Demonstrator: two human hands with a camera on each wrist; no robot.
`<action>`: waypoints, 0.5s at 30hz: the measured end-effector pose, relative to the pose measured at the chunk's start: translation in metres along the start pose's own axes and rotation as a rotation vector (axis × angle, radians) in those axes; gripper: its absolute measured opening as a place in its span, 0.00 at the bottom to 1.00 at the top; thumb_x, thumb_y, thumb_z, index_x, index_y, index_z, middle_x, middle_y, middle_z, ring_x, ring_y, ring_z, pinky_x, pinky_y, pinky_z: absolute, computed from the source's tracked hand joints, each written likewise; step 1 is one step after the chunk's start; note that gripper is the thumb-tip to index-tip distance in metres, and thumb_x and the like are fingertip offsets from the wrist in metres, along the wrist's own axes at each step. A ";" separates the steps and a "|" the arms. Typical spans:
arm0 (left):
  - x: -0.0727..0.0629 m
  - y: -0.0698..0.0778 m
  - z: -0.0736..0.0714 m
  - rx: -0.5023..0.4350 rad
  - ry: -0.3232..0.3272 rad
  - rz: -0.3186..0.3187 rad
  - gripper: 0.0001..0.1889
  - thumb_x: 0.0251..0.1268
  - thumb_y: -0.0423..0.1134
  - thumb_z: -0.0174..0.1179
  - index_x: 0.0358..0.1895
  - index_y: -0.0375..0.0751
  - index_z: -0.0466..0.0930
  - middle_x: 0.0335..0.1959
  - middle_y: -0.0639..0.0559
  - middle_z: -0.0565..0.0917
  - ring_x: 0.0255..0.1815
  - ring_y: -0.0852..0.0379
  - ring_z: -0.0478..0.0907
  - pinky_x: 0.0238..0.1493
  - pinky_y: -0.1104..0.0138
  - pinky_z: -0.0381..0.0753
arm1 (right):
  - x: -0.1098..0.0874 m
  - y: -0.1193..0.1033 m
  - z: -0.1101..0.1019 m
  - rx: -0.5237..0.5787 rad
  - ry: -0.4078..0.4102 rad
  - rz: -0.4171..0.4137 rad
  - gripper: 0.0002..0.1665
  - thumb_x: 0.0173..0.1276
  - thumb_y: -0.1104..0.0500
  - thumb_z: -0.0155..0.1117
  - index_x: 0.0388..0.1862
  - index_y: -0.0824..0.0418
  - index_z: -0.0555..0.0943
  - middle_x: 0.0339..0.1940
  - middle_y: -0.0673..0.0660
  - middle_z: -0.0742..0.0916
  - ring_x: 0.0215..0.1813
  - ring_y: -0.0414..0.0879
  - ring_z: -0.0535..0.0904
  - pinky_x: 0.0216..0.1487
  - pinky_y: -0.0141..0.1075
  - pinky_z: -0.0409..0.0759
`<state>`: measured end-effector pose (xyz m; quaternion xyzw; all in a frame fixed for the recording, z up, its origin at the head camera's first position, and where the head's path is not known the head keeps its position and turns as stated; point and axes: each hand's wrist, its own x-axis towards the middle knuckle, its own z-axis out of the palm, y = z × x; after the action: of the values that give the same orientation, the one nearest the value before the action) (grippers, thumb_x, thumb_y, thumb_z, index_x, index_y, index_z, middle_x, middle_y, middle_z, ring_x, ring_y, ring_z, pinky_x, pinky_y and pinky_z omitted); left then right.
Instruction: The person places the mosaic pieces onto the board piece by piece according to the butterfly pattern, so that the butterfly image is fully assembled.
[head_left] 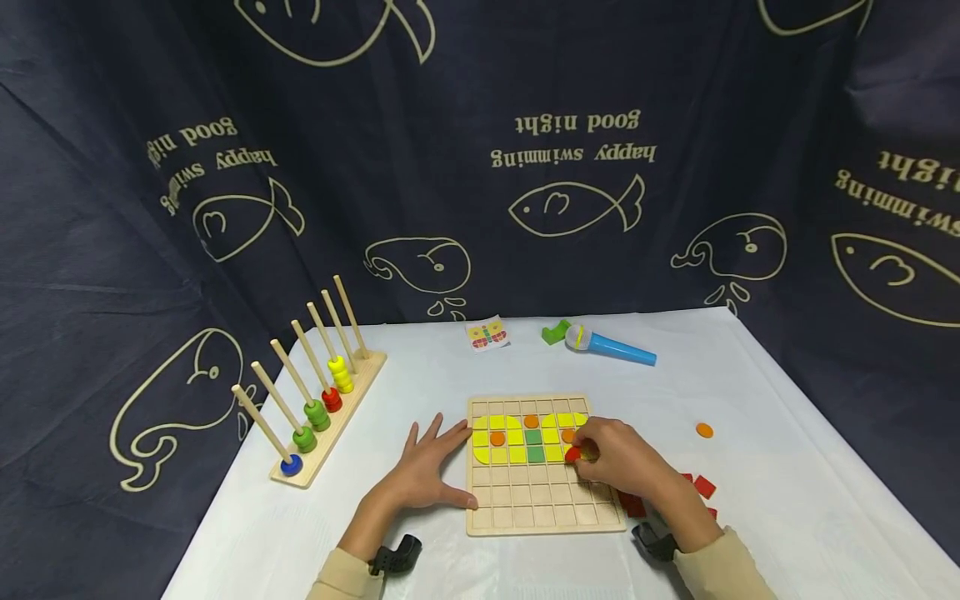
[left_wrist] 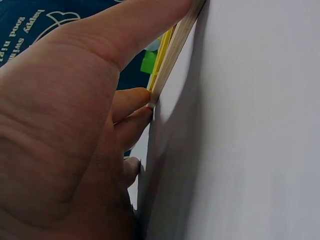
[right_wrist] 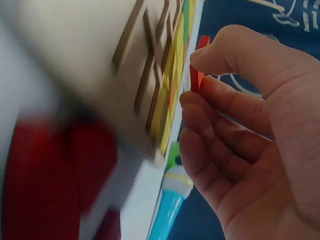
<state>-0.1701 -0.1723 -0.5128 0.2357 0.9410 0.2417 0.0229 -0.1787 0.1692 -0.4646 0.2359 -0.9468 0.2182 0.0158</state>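
Observation:
A wooden grid board lies on the white table, its upper rows holding yellow tiles, green squares and orange discs. My right hand pinches a small red tile between thumb and forefinger, over the board's right side. In the head view that tile is partly hidden by the fingers, and its full outline cannot be made out. With fingers spread, my left hand rests at the board's left edge; thumb and fingertips touch the rim.
Loose red tiles lie right of the board, partly under the right forearm. An orange disc sits farther right. Behind are a butterfly card, a green block and a blue toy microphone. A bead rack stands left.

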 end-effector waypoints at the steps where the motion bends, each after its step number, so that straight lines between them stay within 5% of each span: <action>1: 0.000 0.000 0.000 0.002 -0.001 0.001 0.61 0.30 0.77 0.67 0.74 0.51 0.61 0.74 0.58 0.58 0.76 0.44 0.39 0.68 0.41 0.27 | 0.002 -0.003 0.002 -0.007 0.001 -0.009 0.13 0.48 0.57 0.74 0.34 0.56 0.84 0.29 0.43 0.78 0.32 0.40 0.70 0.36 0.35 0.75; 15: 0.000 0.002 -0.001 -0.016 -0.002 0.003 0.61 0.31 0.76 0.68 0.74 0.49 0.61 0.74 0.56 0.59 0.76 0.42 0.39 0.68 0.40 0.27 | 0.026 -0.049 0.026 -0.082 -0.012 -0.159 0.11 0.50 0.55 0.71 0.34 0.53 0.85 0.31 0.43 0.81 0.33 0.39 0.72 0.36 0.34 0.76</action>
<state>-0.1695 -0.1718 -0.5107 0.2372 0.9387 0.2490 0.0252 -0.1775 0.1086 -0.4647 0.3107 -0.9334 0.1759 0.0369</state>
